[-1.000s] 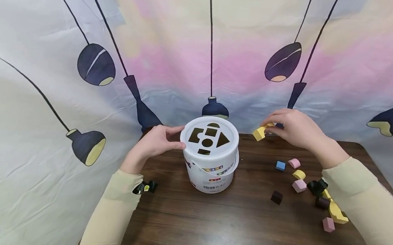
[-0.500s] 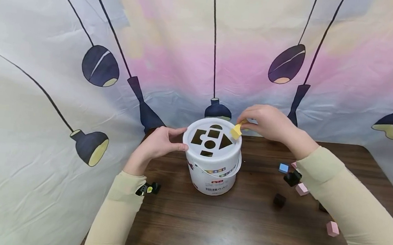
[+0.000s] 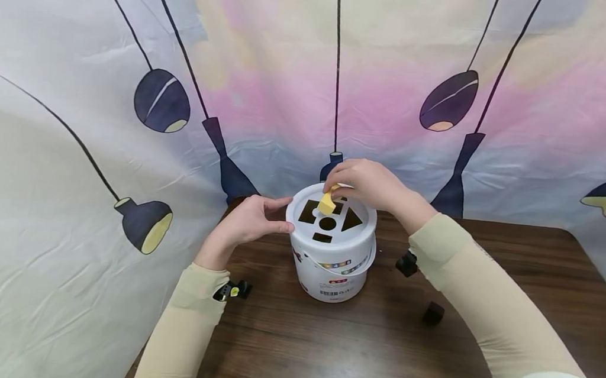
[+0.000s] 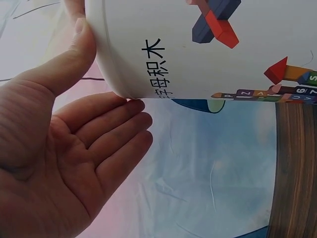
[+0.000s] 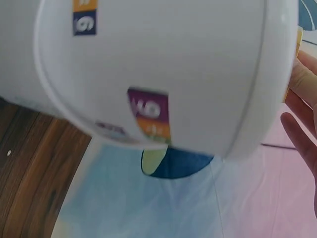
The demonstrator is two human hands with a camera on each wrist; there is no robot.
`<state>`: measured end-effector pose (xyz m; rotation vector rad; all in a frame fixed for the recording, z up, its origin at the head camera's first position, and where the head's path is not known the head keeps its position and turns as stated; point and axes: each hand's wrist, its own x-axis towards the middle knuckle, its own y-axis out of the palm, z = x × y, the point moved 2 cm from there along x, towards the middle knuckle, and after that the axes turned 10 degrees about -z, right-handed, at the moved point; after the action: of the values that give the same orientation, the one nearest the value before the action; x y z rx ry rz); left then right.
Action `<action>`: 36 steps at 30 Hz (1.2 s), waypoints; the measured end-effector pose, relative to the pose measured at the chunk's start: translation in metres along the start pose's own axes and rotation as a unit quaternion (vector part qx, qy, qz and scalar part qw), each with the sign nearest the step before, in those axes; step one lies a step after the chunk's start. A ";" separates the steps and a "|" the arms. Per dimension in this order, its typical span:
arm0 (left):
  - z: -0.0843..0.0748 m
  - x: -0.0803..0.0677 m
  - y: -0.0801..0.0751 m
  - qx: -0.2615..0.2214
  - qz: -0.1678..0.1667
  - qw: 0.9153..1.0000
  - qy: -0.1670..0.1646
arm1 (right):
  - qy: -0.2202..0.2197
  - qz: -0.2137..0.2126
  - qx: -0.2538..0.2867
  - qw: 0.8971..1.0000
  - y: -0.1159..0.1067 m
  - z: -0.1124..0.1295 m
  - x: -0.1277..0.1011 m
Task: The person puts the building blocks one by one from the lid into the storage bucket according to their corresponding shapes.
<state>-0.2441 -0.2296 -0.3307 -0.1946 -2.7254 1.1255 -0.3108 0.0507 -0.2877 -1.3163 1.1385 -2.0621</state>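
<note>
A white bucket (image 3: 331, 268) with shape cut-outs in its lid (image 3: 363, 232) stands on the dark wooden table (image 3: 364, 360). My right hand (image 3: 364, 183) pinches a yellow block (image 3: 327, 203) just over the lid's cut-outs. My left hand (image 3: 249, 217) rests against the bucket's left side, thumb on the rim and fingers straight. In the left wrist view the bucket (image 4: 198, 44) shows printed lettering, with the thumb (image 4: 74, 59) laid on its wall. The right wrist view is filled by the bucket's side (image 5: 148, 64), blurred.
A dark block (image 3: 434, 313) lies on the table right of the bucket, and another dark piece (image 3: 406, 262) sits by my right forearm. A painted cloth backdrop (image 3: 132, 51) hangs close behind and to the left of the table.
My right hand has carried the yellow block leftward from the table's right side to above the lid. The left hand has stayed on the bucket. My head view has shifted, hiding the loose blocks.
</note>
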 end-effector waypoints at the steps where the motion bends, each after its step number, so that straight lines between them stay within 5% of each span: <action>1: -0.001 0.000 0.000 0.002 0.002 1.000 0.000 | -0.002 0.003 -0.002 1.000 0.002 0.001 0.003; 14: -0.002 0.001 -0.001 0.006 0.011 1.000 0.003 | -0.023 0.020 -0.005 1.000 0.017 0.016 0.021; 36: 0.003 -0.001 -0.001 0.000 0.009 1.000 0.000 | 0.037 0.068 0.035 0.996 0.032 0.018 0.028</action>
<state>-0.2436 -0.2322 -0.3326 -0.2188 -2.7284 1.1291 -0.3095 0.0050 -0.2960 -1.1069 1.1432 -2.0474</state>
